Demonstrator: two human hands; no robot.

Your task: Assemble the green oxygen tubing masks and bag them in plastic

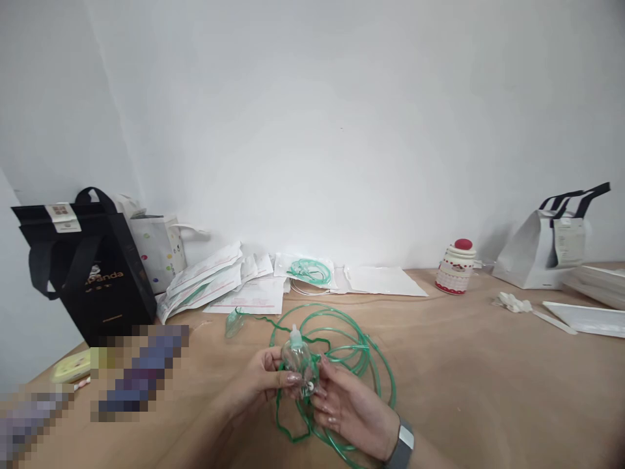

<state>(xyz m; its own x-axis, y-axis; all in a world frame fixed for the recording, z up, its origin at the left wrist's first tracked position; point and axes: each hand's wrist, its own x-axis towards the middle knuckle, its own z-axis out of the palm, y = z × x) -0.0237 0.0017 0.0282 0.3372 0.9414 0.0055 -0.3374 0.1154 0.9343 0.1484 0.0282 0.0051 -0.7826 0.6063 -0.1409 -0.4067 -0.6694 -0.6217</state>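
Fingers (280, 379) hold a mask (295, 357) (the pouch (282, 262) behind contains green tubing (316, 271)).

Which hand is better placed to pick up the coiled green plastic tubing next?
Probably the right hand: it is over loops of green tubing. The left hand sits at their left edge, gripping the clear plastic mask, which both hands touch.

Head view looks forward across the table (449, 371).

Black bag, red-topped jar, white bag
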